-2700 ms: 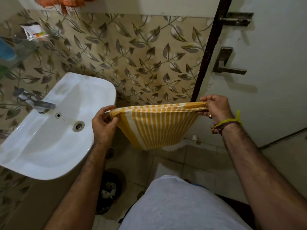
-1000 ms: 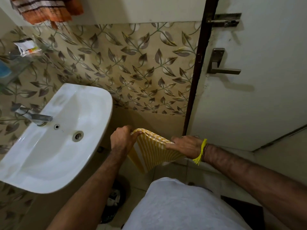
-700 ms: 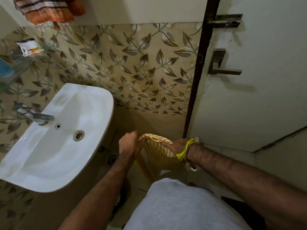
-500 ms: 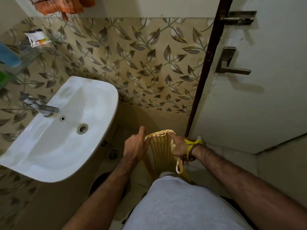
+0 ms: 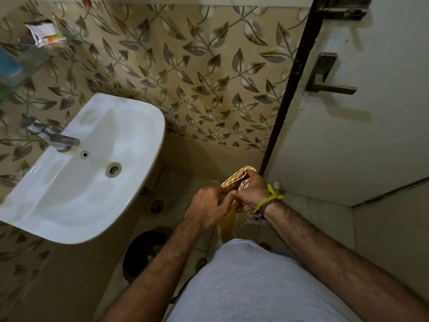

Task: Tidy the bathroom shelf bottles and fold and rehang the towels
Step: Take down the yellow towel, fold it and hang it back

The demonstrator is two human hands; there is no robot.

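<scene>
A yellow-and-white striped towel (image 5: 228, 225) hangs bunched in a narrow fold in front of my body. My left hand (image 5: 209, 206) and my right hand (image 5: 249, 191) meet at its top edge and both grip it; the folded top sticks up behind my right hand. A glass shelf (image 5: 34, 54) on the tiled wall at the upper left carries a white sachet (image 5: 43, 31) and a blue bottle (image 5: 8, 63), partly cut off by the frame edge.
A white washbasin (image 5: 76, 219) with a metal tap (image 5: 53, 137) juts out at the left. A white door with a lever handle (image 5: 329, 86) and a bolt (image 5: 346, 9) stands at the right. A dark bin (image 5: 144, 254) and a floor drain (image 5: 157, 205) lie below.
The towel was stretched wide between my hands. My hands have come together, folding it narrower, and have dropped lower. The orange towel at the top has left the view.
</scene>
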